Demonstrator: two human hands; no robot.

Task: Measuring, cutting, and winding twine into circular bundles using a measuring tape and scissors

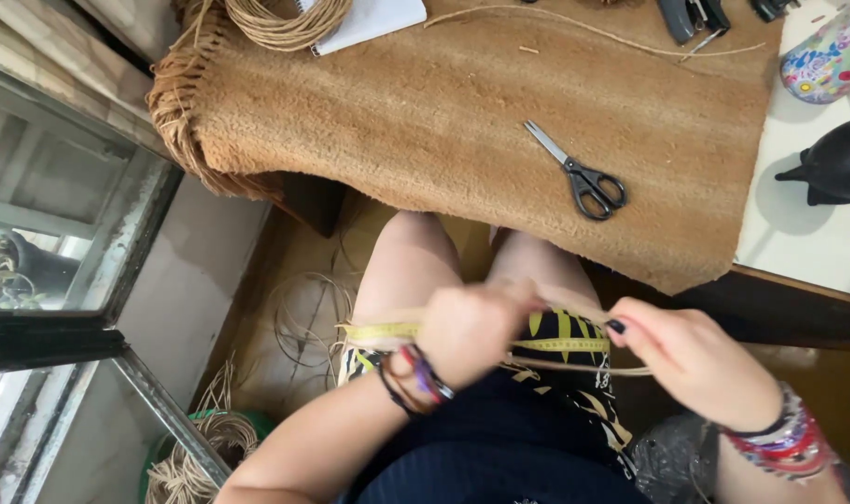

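My left hand [471, 329] is closed over my lap, gripping a yellow measuring tape [387, 330] that runs left across my thighs. A thin tan cord [583, 369] lies alongside it. My right hand [691, 355], with dark nails, pinches the cord and the tape's other end [574, 344] at the right. Both wrists carry several bracelets. The hands are slightly blurred.
A brown woven mat [425, 112] covers the table ahead, with black-handled scissors [579, 173] on it. A coil of cord [285, 19] and a notebook [369, 21] lie at the far edge. Staplers [691, 17], a painted object [831, 61] and a black item [831, 168] sit right. Loose fibre coils [205, 448] lie on the floor left.
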